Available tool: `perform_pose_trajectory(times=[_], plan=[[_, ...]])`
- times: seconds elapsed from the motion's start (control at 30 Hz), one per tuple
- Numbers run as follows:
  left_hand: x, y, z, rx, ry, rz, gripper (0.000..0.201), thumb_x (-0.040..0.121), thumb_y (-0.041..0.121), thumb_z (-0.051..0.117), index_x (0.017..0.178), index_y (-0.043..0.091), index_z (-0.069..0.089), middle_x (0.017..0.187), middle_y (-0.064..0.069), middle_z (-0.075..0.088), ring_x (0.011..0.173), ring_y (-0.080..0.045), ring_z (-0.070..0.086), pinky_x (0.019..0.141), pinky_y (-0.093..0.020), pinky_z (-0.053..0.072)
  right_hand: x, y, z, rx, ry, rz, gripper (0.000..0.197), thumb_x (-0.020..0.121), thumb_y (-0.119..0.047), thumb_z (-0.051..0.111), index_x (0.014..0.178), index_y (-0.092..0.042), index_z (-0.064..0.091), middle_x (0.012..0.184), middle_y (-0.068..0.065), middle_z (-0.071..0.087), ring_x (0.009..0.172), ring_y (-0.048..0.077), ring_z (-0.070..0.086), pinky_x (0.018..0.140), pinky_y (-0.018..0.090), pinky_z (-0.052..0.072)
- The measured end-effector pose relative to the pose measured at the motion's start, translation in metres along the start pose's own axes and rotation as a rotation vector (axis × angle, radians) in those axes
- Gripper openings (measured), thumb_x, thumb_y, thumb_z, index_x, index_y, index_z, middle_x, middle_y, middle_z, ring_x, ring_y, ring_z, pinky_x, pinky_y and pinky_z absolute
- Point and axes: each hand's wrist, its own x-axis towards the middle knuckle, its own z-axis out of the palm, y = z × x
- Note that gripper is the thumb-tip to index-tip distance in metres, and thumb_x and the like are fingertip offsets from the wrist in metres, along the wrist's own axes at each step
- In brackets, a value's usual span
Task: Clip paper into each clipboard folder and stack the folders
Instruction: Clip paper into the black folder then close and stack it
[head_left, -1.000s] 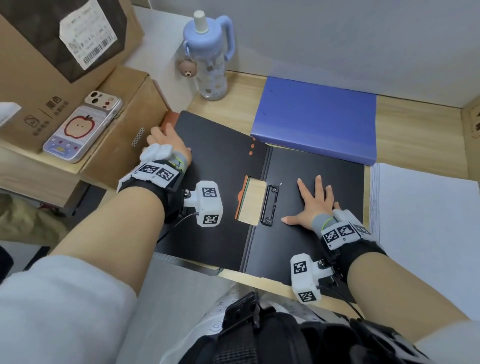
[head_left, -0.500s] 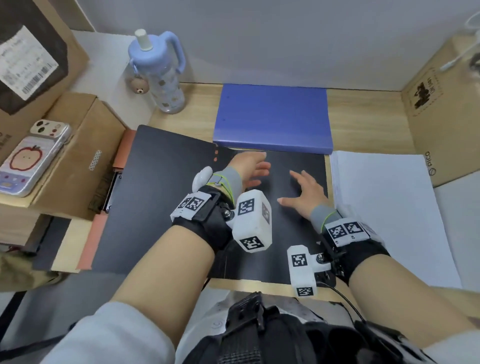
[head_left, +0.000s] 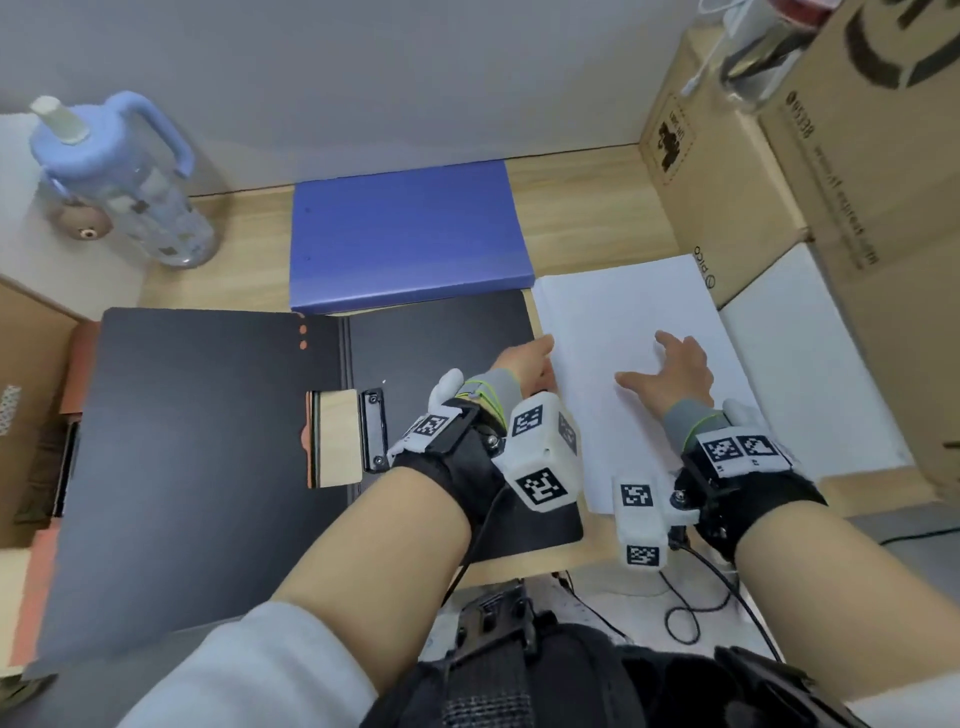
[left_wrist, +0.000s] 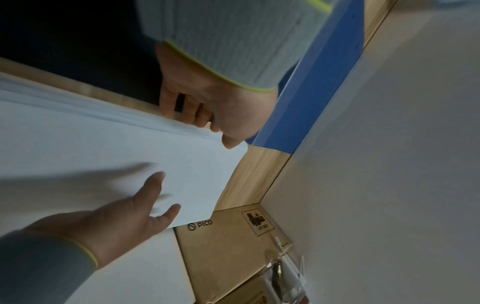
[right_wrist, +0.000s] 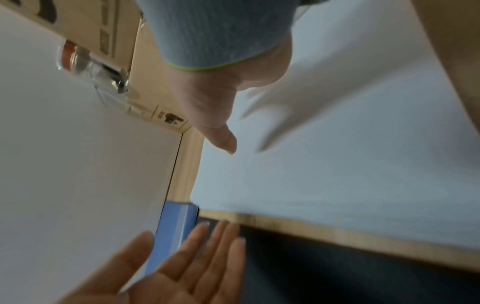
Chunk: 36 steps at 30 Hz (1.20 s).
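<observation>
A black clipboard folder (head_left: 208, 441) lies open on the desk, its metal clip (head_left: 375, 431) by the spine with nothing in it. A closed blue folder (head_left: 410, 234) lies behind it. To the right sits a stack of white paper (head_left: 623, 312). My left hand (head_left: 527, 364) reaches across the black folder. Its straight fingers meet the stack's left edge (left_wrist: 103, 154) and its thumb (left_wrist: 231, 142) rests on the top sheet. My right hand (head_left: 670, 374) is spread flat over the middle of the paper (right_wrist: 337, 164), blurred in the right wrist view.
A blue-lidded water bottle (head_left: 119, 192) stands at the back left. Cardboard boxes (head_left: 727, 182) wall in the right side and another box (head_left: 21, 364) the left. An orange folder (head_left: 78, 364) shows under the black one's left edge. Cables (head_left: 696, 597) hang below the front edge.
Both hands have left the black folder and moved right to the paper stack. The head view has swung right with them.
</observation>
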Motion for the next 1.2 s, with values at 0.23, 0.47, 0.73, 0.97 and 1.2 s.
perform_pose_trajectory(times=[0.23, 0.47, 0.73, 0.97, 1.2], plan=[[0.015, -0.008, 0.015, -0.004, 0.077, -0.086, 0.034, 0.096, 0.032, 0.048, 0.066, 0.018, 0.04, 0.069, -0.001, 0.038, 0.061, -0.017, 0.039, 0.074, -0.033, 0.037, 0.019, 0.03, -0.034, 0.011, 0.058, 0.146, 0.078, 0.083, -0.022, 0.065, 0.149, -0.016, 0.023, 0.156, 0.009, 0.017, 0.145, 0.031, 0.013, 0.116, 0.046, 0.021], [0.008, -0.006, 0.017, -0.035, 0.095, -0.053, 0.028, 0.101, 0.026, 0.042, 0.084, 0.006, 0.054, 0.073, -0.003, 0.054, 0.063, -0.017, 0.05, 0.059, -0.028, 0.042, 0.024, 0.034, -0.027, -0.083, -0.008, 0.188, 0.076, 0.082, -0.025, 0.06, 0.148, -0.012, 0.024, 0.153, 0.01, 0.02, 0.143, 0.03, 0.017, 0.115, 0.043, 0.023], [-0.006, 0.005, 0.02, -0.037, 0.047, -0.025, 0.044, 0.102, 0.028, 0.037, 0.139, 0.004, 0.04, 0.122, -0.017, 0.061, 0.086, -0.029, 0.061, 0.067, -0.033, 0.045, 0.025, 0.034, -0.02, -0.142, -0.034, 0.214, 0.078, 0.083, -0.031, 0.059, 0.148, -0.015, 0.02, 0.154, 0.003, 0.011, 0.143, 0.026, 0.011, 0.115, 0.045, 0.021], [-0.01, 0.015, 0.023, 0.055, 0.045, 0.025, 0.047, 0.101, 0.028, 0.038, 0.142, 0.005, 0.034, 0.079, -0.011, 0.055, 0.063, -0.023, 0.055, 0.042, -0.024, 0.047, 0.024, 0.034, -0.015, -0.146, -0.039, 0.218, 0.085, 0.082, -0.032, 0.062, 0.15, -0.018, 0.014, 0.156, 0.001, 0.005, 0.145, 0.024, 0.004, 0.117, 0.045, 0.018], [-0.006, 0.013, 0.028, 0.118, 0.024, 0.042, 0.028, 0.096, 0.024, 0.048, 0.12, 0.01, 0.051, 0.096, -0.006, 0.062, 0.082, -0.022, 0.06, 0.079, -0.037, 0.045, 0.022, 0.036, -0.018, -0.16, -0.062, 0.196, 0.083, 0.084, -0.031, 0.062, 0.151, -0.019, 0.014, 0.157, 0.001, 0.004, 0.145, 0.024, 0.004, 0.118, 0.042, 0.016]])
